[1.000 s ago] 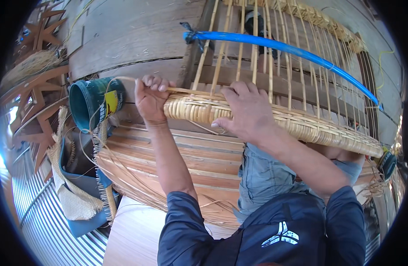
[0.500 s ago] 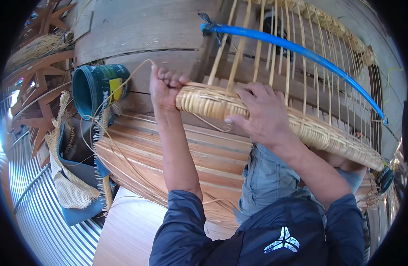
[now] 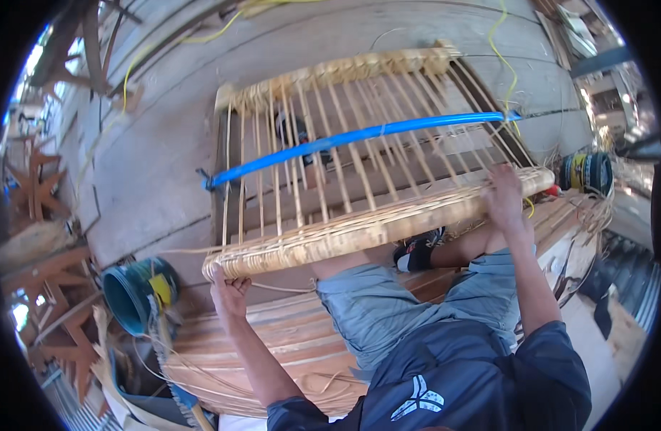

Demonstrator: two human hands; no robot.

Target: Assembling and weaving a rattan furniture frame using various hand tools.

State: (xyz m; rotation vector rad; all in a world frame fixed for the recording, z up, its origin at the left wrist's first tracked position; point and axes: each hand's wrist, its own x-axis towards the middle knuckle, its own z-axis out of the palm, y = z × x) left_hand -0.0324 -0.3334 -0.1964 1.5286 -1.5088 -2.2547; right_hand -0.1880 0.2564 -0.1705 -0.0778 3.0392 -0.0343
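A woven rattan frame [image 3: 373, 228] lies in front of my knees, its near edge a thick, tightly woven band. Thin upright stakes run from this band to a wrapped far rail [image 3: 330, 72]. At the band's left end my left hand [image 3: 231, 293] grips the weave from below with curled fingers. My right hand [image 3: 506, 197] is wrapped over the band near its right end. Across the stakes stretches a blue tube [image 3: 359, 135], tied at its left end. A loose pale strand trails leftward from the left end of the band.
A green bucket [image 3: 132, 298] lies tipped on the left, and another bucket [image 3: 588, 174] stands at the right. Stacked wooden boards [image 3: 265, 337] are beneath my legs. Brown star-shaped wooden pieces [image 3: 39, 183] lean at the far left. A yellow cord [image 3: 508, 61] runs over the floorboards.
The woven frame has swung round and now lies more squarely before me. My right hand has moved from near the left end to the right end; my left hand stays at the left end.
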